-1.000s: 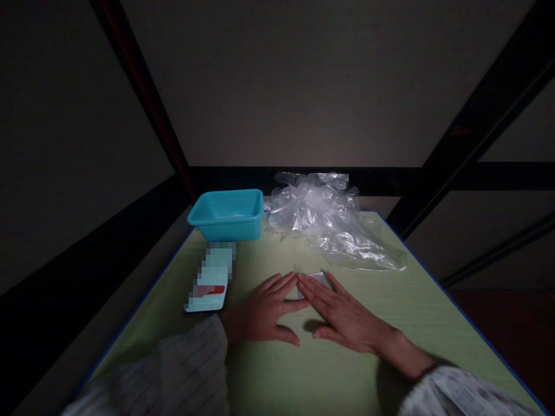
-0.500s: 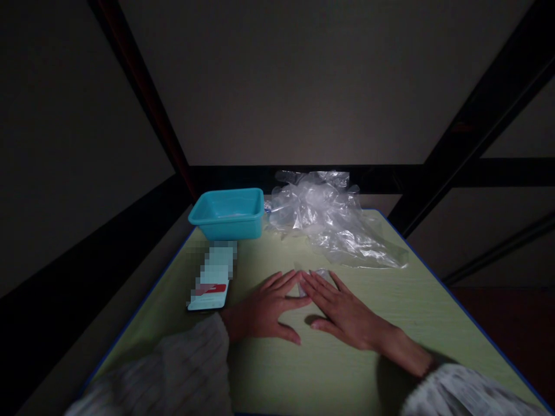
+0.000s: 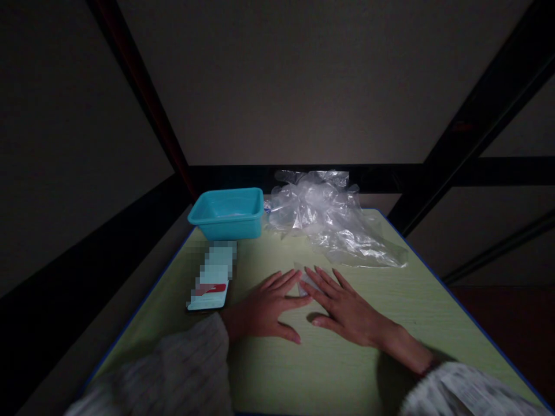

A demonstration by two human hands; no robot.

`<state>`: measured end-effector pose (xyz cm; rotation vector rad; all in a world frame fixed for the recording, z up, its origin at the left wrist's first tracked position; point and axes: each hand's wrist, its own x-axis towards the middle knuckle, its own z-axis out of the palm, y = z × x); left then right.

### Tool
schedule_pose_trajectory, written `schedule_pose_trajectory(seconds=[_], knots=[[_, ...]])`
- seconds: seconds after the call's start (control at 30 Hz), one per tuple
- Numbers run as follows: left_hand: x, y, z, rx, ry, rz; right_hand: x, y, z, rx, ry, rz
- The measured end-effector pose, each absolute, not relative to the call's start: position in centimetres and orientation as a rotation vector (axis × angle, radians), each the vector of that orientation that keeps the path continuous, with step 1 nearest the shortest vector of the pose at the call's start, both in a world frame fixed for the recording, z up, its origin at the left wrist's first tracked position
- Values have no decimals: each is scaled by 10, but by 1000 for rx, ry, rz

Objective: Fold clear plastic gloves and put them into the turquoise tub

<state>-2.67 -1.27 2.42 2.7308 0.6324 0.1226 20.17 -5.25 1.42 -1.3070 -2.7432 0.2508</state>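
A small piece of clear plastic film [image 3: 309,282] lies flat on the table, partly covered by fingers of both hands; what kind of film it is I cannot make out. My left hand [image 3: 274,306] rests palm down with its fingers spread, the tips on the film's left edge. From the other side, my right hand [image 3: 342,303] lies palm down over the film's right part, its fingers stretched and apart. The fingertips of the two hands come close together at the film. Neither hand grips anything.
Behind the hands lies a crumpled heap of clear plastic bags or gloves [image 3: 321,208]. A turquoise plastic basin [image 3: 234,228] stands at the back left, with a lit phone [image 3: 214,277] in front of it. The pale green table [image 3: 277,381] has blue edges; a wall [image 3: 303,86] rises behind.
My right hand has shifted slightly and its fingers have spread, so more of the film shows between the hands. My left hand stays in place.
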Motion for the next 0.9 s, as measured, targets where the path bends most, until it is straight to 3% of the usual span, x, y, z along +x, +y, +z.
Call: schedule_pose_trajectory(seconds=[0.9], knots=[[-29, -11, 23, 2721, 611, 120, 201, -52, 21, -1390, -2745, 308]])
